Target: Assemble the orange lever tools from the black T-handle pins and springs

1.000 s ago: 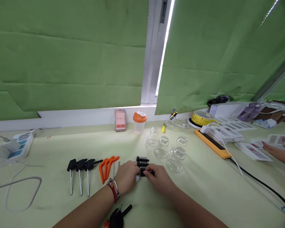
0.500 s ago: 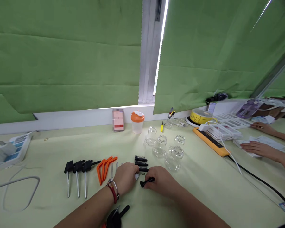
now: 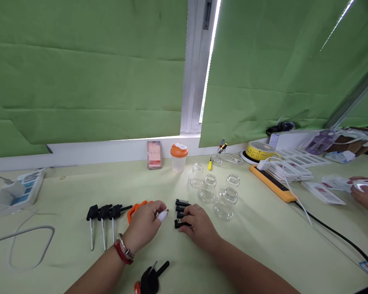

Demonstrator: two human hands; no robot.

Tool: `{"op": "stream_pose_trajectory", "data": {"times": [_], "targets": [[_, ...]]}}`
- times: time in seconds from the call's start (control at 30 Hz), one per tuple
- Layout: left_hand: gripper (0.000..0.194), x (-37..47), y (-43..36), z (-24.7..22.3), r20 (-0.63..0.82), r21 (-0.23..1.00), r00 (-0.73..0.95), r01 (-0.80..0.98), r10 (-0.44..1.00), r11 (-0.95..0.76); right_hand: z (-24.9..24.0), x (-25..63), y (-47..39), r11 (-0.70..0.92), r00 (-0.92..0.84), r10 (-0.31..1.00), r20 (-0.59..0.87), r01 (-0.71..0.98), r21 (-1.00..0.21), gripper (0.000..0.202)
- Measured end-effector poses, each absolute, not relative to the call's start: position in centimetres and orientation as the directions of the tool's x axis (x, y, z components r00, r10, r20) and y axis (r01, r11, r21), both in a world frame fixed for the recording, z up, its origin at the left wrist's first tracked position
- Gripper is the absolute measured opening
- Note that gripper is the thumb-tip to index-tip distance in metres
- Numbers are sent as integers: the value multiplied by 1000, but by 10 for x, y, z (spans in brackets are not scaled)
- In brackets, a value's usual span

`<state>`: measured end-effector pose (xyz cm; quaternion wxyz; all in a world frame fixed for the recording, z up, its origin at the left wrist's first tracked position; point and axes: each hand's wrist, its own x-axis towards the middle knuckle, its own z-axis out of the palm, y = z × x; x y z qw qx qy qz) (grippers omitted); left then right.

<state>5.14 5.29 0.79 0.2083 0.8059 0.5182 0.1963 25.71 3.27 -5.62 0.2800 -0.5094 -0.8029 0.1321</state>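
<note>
My right hand [image 3: 200, 225] has its fingers closed on a black plastic part [image 3: 179, 223] at the near end of a short row. Several similar black parts [image 3: 180, 202] with small metal springs lie just beyond it, partly hidden by my fingers. My left hand [image 3: 145, 223] is left of the row, its thumb and fingers pinched together. A white covering [image 3: 162, 215] shows at the thumb; whatever is at the fingertips is too small to name. Orange angled pieces [image 3: 135, 209] lie behind this hand, partly covered by it. Black-headed pieces with metal rods [image 3: 103, 216] lie farther left.
A black and orange piece [image 3: 150, 281] lies at the near edge. Several clear glass jars [image 3: 207, 192] stand beyond my right hand. An orange-lidded cup [image 3: 179, 158] is by the wall. An orange power strip [image 3: 272, 183] lies right. Another person's hands [image 3: 366, 194] hold a white item.
My left hand has moved left, away from the black parts. My right hand has brought its black part up against the row. The other person's hands have shifted right and lifted a white item.
</note>
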Motion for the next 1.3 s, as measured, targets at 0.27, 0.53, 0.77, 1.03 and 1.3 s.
{"op": "stream_pose_trajectory", "data": {"times": [0.27,0.53,0.77,1.03,1.3], "targets": [[12,26,19,8,49,601,450,700,892,-387,-55,250,27,423,-268,893,362,775,-470,28],[21,10,-5,11,13,536,445,753,895,-382,-56,222,43,276,-246,960,133,908,-316,71],[48,2,-21,9,-131,577,622,681,772,-450,-54,244,62,431,-436,899,47,860,-275,75],[47,12,-15,-12,-156,684,578,648,801,-335,-50,255,67,543,-545,836,64,804,-244,78],[62,5,1,-32,-199,835,514,535,835,-130,-38,253,59,563,-535,826,176,789,-247,75]]}}
